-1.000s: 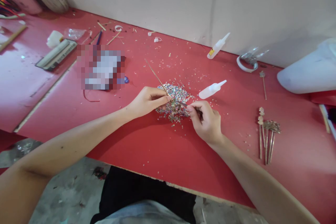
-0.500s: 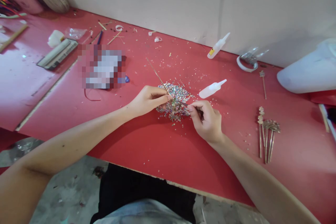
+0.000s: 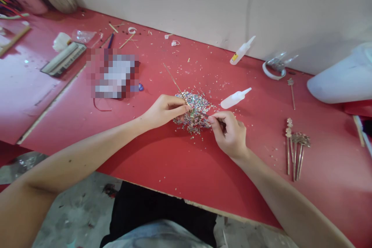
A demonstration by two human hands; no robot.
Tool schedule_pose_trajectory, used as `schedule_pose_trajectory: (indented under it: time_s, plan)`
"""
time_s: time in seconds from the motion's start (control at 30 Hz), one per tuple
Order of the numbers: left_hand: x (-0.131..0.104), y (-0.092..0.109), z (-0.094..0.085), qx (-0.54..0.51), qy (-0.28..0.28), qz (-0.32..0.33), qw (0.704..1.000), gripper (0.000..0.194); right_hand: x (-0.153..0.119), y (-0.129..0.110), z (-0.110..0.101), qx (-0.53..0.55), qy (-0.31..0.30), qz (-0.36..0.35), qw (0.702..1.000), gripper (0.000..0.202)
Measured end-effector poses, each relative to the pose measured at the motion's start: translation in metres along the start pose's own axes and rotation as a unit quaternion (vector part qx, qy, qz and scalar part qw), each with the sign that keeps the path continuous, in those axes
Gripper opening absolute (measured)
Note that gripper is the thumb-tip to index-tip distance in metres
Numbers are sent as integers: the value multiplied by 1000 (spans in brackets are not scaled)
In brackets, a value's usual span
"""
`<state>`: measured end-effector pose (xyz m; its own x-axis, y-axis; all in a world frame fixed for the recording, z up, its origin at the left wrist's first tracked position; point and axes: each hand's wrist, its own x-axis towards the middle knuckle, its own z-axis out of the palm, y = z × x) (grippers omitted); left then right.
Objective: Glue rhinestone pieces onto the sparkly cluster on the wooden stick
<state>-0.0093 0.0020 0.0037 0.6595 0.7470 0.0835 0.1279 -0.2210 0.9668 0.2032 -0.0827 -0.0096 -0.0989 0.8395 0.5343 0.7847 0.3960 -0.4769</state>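
Note:
My left hand (image 3: 167,112) pinches a thin gold hairpin (image 3: 174,81), whose long stem points up and to the left. The pin's decorated end is at my fingertips, over a pile of small shiny chips (image 3: 196,126) on the red table (image 3: 162,155). My right hand (image 3: 228,130) is closed on a thin dark tool (image 3: 203,114), its tip pointing left close to the pin's end. What the tip touches is too small to tell. Just above my right hand lies a white glue bottle (image 3: 235,99).
Another glue bottle (image 3: 242,50) is near the wall. Several finished-looking pins (image 3: 298,155) lie at the right, below a white container (image 3: 343,77). Left of the pile are a blurred-out object (image 3: 116,75) and a long box (image 3: 64,60). A tape ring (image 3: 273,71) sits near the wall.
Both hands hold nearly the same position and grip. The view has shifted very slightly, and the hairpin's stem has tilted a tiny bit.

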Motion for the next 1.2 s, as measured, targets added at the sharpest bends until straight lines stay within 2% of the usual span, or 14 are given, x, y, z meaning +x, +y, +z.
schedule_pose_trajectory:
  time_s: [0.37, 0.5, 0.6, 0.73, 0.83, 0.87, 0.93, 1.07, 1.2]
  plan:
    - [0, -1, 0, -7, -3, -7, 1000, 32, 0, 0, 0, 10, -2, -4, 1000, 8]
    - [0, -4, 0, -8, -3, -7, 1000, 32, -1, 2, 0, 31, 18, 32, 999, 7]
    - [-1, -6, -1, -10, -6, -12, 1000, 33, -4, 8, 2, 65, 55, 90, 992, 7]
    - [-1, -5, -1, -20, -6, -27, 999, 34, -5, 12, 7, 193, 81, 167, 963, 15]
    - [0, -1, 0, -31, -4, -34, 999, 35, -1, 7, 9, 361, 87, 188, 909, 19]
    - [0, 0, 0, -36, -3, -38, 999, 35, 0, 4, 8, 392, 79, 197, 895, 20]
    - [-1, 2, 2, -51, 0, -51, 997, 36, 2, -2, 8, 400, 47, 220, 888, 22]
    - [-2, 5, 4, -73, 5, -74, 995, 36, 4, -8, 5, 330, -44, 245, 910, 23]
    - [-5, 7, 6, -92, 13, -77, 993, 35, 2, -10, 4, 281, -67, 236, 928, 24]
